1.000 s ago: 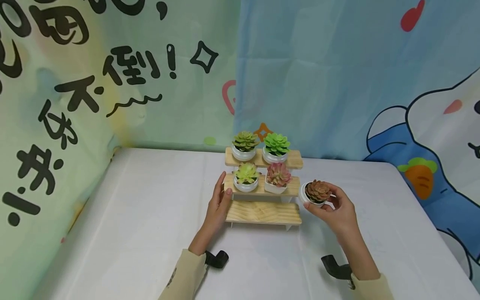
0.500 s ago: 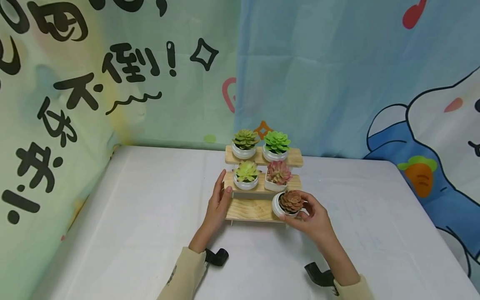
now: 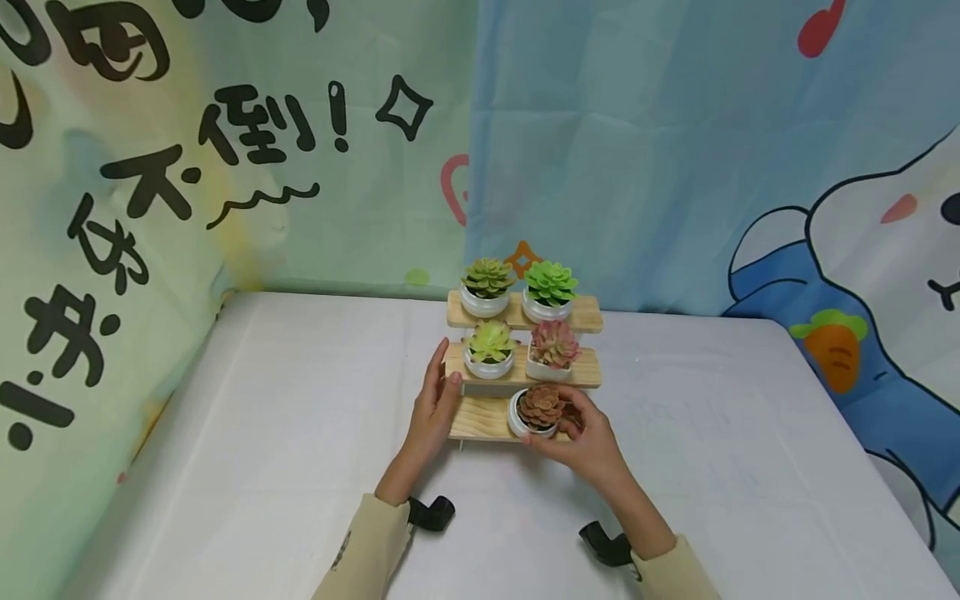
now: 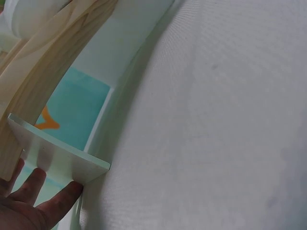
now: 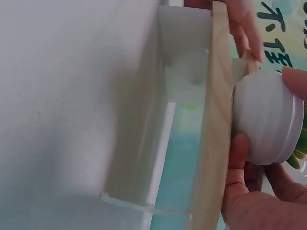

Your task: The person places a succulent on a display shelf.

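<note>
My right hand (image 3: pixel 592 446) pinches a small white pot (image 5: pixel 266 120) holding a brown artificial succulent (image 3: pixel 542 406). The pot is at the bottom shelf (image 3: pixel 476 419) of a three-tier wooden stand, right of its middle. Whether its base fully rests on the wood, I cannot tell. My left hand (image 3: pixel 431 412) lies against the stand's left side, its fairly straight fingers touching the pale side support (image 4: pixel 62 151). On the middle shelf (image 3: pixel 591 369) sit a yellow-green succulent (image 3: pixel 490 342) and a pink one (image 3: pixel 554 343).
The top shelf (image 3: pixel 588 315) bears a dull green succulent (image 3: pixel 487 279) and a bright green one (image 3: pixel 551 283), both in white pots. A white cloth covers the table (image 3: pixel 300 417). Behind it hangs a printed blue and green curtain (image 3: pixel 615 150).
My right hand has carried the brown succulent leftward and down, from beside the stand to the bottom shelf, sliding further left in the last half second. My left hand has stayed at the stand.
</note>
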The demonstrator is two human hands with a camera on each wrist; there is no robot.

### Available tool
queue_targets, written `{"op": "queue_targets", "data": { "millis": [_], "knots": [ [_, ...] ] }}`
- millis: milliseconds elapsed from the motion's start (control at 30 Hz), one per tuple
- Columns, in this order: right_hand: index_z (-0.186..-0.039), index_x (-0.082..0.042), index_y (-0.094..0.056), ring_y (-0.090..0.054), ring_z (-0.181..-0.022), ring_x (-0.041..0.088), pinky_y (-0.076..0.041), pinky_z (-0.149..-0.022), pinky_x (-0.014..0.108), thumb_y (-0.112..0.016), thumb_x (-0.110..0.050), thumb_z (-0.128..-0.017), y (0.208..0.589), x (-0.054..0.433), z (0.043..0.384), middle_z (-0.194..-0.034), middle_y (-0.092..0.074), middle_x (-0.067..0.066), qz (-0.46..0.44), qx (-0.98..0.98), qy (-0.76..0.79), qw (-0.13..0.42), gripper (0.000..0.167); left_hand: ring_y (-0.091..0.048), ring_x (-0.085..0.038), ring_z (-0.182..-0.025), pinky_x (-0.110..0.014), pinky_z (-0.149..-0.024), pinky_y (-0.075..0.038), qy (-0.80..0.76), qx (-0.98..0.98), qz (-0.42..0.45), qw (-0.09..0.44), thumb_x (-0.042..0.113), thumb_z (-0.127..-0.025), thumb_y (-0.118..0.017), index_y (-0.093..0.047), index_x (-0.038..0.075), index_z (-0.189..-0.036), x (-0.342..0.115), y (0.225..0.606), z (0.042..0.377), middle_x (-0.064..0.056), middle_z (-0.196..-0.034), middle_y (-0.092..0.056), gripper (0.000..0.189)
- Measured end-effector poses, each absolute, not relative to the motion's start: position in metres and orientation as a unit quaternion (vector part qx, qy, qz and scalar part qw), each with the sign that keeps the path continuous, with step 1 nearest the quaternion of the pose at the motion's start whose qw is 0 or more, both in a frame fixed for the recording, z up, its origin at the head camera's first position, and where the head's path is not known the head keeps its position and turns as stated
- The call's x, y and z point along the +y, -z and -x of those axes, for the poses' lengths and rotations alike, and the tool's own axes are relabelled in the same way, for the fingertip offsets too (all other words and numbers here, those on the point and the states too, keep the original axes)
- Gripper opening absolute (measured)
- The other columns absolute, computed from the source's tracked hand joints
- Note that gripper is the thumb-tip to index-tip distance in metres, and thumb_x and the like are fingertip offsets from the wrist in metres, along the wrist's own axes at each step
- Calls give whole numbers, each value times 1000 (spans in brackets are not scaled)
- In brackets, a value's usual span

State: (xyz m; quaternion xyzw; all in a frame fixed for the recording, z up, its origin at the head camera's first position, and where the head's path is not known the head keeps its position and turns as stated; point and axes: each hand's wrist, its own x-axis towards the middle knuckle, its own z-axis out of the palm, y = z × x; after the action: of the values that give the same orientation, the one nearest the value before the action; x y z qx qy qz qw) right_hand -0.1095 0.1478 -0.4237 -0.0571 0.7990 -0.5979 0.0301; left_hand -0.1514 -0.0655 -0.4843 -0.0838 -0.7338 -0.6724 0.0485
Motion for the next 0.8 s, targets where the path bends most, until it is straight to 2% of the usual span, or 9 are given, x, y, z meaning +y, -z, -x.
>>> {"op": "queue_targets", "data": {
  "millis": [333,800],
  "knots": [
    [-130,2,-55,-53,-85,12,-49,-75,25,-83,-1,-75,425,143,111,-115,-59,18,43,827,560,8,62,-27,-42,-142,-57,-111,-30,672,-734,85,50,27,-107,-40,-22,20,-157,-67,484,151,-10,-161,-22,53],
    [-133,5,-52,-58,-87,15,-52,-83,35,-81,-2,-78,425,145,109,-118,-60,21,43,827,560,29,63,-25,-42,-143,-56,-112,-29,669,-737,82,49,24,-107,-38,-21,20,-157,-66,483,150,-10,-161,-21,53]
  ]
}}
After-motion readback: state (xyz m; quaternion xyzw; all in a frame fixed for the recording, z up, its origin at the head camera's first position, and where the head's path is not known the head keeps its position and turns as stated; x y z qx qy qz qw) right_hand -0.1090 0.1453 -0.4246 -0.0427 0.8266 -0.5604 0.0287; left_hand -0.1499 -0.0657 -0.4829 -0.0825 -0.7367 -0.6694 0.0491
